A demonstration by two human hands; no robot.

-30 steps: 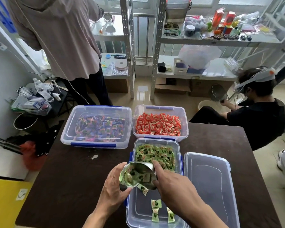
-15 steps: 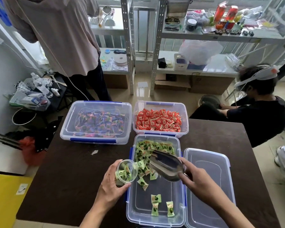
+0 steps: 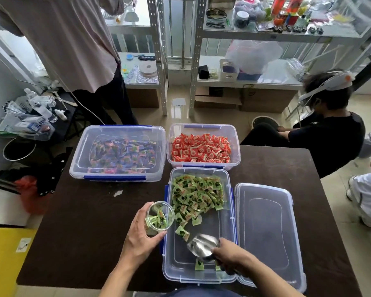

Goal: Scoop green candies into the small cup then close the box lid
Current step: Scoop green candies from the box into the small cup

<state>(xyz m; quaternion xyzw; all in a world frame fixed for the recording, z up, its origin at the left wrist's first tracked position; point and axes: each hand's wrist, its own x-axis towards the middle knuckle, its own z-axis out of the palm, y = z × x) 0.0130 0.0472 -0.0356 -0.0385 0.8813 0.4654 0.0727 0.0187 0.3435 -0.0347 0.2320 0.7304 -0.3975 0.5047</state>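
My left hand [image 3: 139,236] grips a small clear cup [image 3: 159,215] with green candies in it, just left of the open clear box [image 3: 201,273]. Green candies [image 3: 196,195] fill the box's far half, and a few lie loose nearer me. My right hand [image 3: 229,257] holds a metal scoop [image 3: 202,246] low inside the near end of the box, its bowl pointing left. The box's clear lid [image 3: 266,228] lies flat on the table right of the box.
A lidded box of mixed-colour candies [image 3: 118,152] and an open box of red candies [image 3: 201,147] stand at the far side of the dark table [image 3: 84,221]. One person stands at the far left, another sits at the far right. Metal shelves stand behind.
My right hand has drawn the scoop away from the cup and lowered it into the near end of the box. The cup in my left hand has stayed left of the box.
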